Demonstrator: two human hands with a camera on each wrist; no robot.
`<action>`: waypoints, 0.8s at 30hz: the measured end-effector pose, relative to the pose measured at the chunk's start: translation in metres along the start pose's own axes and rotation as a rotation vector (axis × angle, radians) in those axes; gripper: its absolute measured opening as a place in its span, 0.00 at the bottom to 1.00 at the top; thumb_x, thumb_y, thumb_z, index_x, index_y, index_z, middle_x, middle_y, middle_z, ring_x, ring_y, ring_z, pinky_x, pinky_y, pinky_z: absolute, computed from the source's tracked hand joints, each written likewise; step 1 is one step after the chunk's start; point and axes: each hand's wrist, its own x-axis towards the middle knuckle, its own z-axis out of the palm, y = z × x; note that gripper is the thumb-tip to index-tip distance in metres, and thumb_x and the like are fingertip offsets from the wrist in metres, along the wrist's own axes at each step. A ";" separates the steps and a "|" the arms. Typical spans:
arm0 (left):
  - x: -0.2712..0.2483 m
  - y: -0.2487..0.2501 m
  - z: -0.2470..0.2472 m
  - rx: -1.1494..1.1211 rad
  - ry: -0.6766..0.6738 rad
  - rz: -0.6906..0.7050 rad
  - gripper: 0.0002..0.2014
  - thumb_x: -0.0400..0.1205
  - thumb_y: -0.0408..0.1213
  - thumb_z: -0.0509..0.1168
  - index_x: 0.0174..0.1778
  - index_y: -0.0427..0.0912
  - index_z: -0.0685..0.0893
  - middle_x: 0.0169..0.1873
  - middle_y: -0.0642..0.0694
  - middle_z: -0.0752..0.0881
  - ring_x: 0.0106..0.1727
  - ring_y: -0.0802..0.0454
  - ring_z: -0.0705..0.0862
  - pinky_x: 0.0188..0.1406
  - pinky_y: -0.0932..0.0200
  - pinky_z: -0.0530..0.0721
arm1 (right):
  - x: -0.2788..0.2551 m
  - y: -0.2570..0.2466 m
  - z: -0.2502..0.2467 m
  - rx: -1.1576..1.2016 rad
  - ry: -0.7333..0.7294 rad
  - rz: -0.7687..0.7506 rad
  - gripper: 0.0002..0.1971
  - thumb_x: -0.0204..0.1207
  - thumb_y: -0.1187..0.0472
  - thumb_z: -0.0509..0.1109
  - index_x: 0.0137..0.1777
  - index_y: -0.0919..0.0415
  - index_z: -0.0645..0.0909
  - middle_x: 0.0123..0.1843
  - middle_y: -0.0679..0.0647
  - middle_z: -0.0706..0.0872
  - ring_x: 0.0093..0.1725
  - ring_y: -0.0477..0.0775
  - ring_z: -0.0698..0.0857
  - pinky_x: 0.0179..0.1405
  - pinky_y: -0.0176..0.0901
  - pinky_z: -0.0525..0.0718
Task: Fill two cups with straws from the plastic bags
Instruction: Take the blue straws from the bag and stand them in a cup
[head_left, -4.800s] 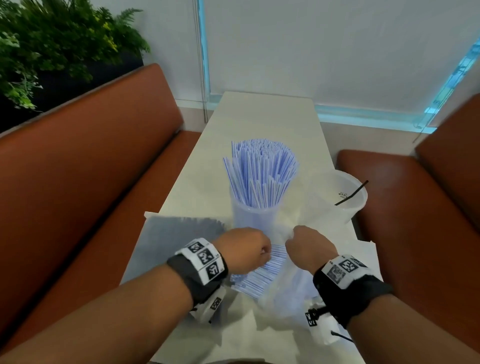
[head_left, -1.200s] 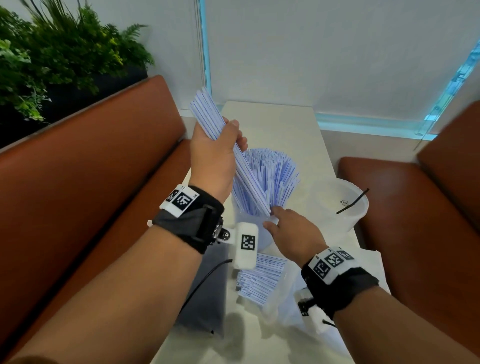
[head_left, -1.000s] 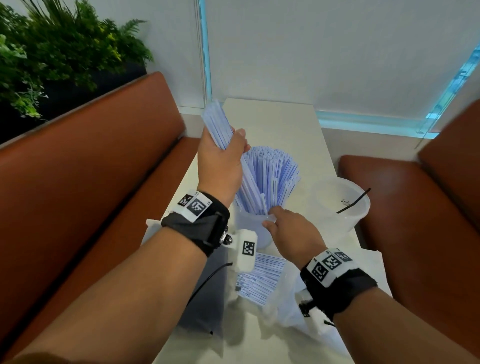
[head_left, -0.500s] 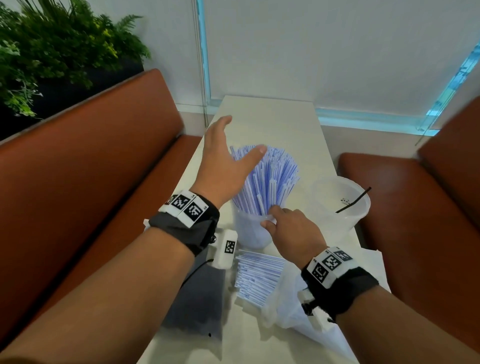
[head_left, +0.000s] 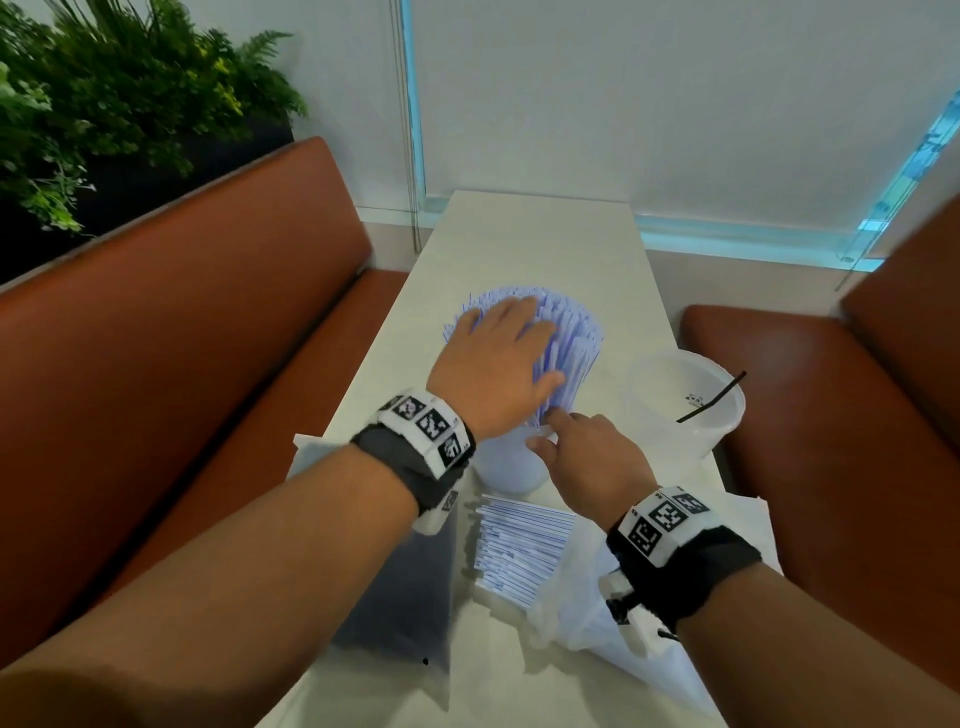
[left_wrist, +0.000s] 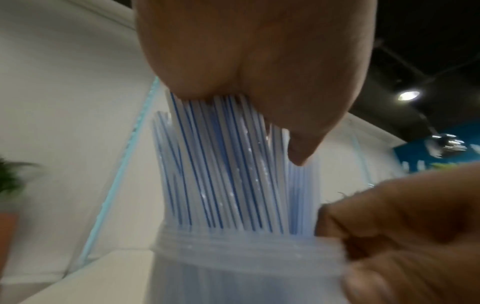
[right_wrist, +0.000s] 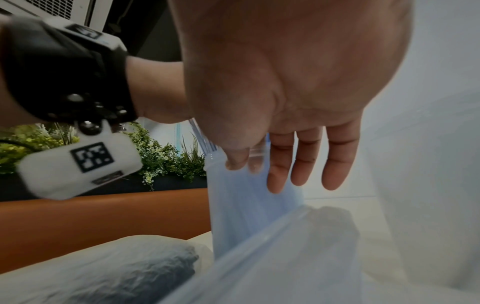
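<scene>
As I view it, left hand (head_left: 501, 364) flat, pressing straws (head_left: 571, 353) down, right hand (head_left: 592, 457) seemingly pinching cup (head_left: 506, 467) rim

A long, pale bench (head_left: 535, 244) runs away toward a white wall (head_left: 675, 93) edged with glowing light-blue strips (head_left: 415, 98). Brown padded booth seats flank it: one seat (head_left: 171, 291) to the left, another (head_left: 831, 415) to the right. Behind the left seat's back stands a dark planter of green ferns (head_left: 104, 88). The left wrist view shows a dark ceiling with a round lamp (left_wrist: 410, 95) lit.
</scene>
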 end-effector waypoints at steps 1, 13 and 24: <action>0.005 -0.006 -0.001 -0.017 0.022 -0.023 0.30 0.85 0.60 0.59 0.81 0.49 0.69 0.83 0.43 0.67 0.84 0.43 0.65 0.80 0.39 0.65 | -0.001 0.000 0.000 -0.006 0.005 -0.011 0.17 0.88 0.40 0.53 0.65 0.50 0.73 0.56 0.52 0.85 0.59 0.59 0.79 0.42 0.49 0.73; 0.014 -0.019 -0.015 -0.132 -0.065 -0.211 0.43 0.74 0.77 0.60 0.81 0.56 0.68 0.77 0.50 0.72 0.76 0.45 0.71 0.68 0.40 0.79 | -0.018 0.001 -0.009 0.107 0.074 -0.076 0.13 0.87 0.44 0.55 0.68 0.44 0.70 0.47 0.46 0.84 0.47 0.54 0.84 0.40 0.48 0.79; -0.063 0.033 -0.040 -0.452 0.234 0.131 0.14 0.84 0.54 0.61 0.37 0.52 0.79 0.30 0.55 0.77 0.32 0.56 0.76 0.31 0.56 0.76 | -0.034 0.034 0.024 -0.080 -0.215 0.445 0.22 0.72 0.31 0.61 0.44 0.51 0.70 0.41 0.46 0.82 0.36 0.52 0.79 0.32 0.46 0.68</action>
